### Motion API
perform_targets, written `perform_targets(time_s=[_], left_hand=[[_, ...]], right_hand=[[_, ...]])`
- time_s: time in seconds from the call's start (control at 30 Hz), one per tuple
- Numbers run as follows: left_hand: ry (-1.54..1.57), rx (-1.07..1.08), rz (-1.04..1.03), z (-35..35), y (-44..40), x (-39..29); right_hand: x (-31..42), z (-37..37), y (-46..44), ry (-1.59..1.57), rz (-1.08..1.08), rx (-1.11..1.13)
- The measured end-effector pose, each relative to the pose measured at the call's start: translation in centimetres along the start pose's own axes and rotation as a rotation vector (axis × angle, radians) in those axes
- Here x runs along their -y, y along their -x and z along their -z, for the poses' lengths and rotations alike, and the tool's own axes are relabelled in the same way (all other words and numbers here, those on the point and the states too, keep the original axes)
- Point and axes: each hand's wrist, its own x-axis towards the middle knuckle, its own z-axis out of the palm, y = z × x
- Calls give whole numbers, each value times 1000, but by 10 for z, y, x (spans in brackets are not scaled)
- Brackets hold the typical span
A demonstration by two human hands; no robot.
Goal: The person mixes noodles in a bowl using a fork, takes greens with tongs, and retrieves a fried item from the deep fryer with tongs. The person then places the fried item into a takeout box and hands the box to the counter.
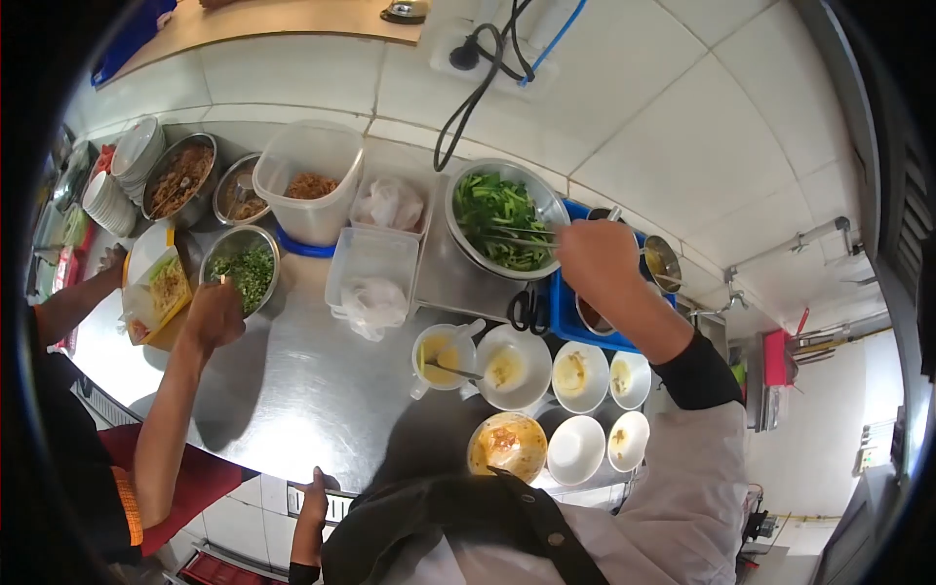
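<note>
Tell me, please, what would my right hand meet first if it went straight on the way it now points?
Your right hand would most likely meet the metal bowl of cut greens first; with depth unclear in this one view, it might pass above it.

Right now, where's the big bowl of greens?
In the head view, the bowl of greens sits just above and right of centre, left of the blue tray and beside the right hand.
</note>
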Motion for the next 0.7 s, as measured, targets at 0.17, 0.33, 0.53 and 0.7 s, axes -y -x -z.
perform_targets(time_s=[0.17, 0.33, 0.53, 0.7], left_hand=[[-106, -102, -62, -8, 23, -21], [-28, 0, -40, -1, -2, 6], [-102, -88, 117, 2, -9, 13], [-125, -318, 8, -8, -13, 25]], right_hand=[[-64, 30, 15, -216, -102, -70], [-106, 43, 13, -618, -245, 262], [-82, 24, -1, -494, -133, 198], [-27, 8, -12, -133, -6, 19]])
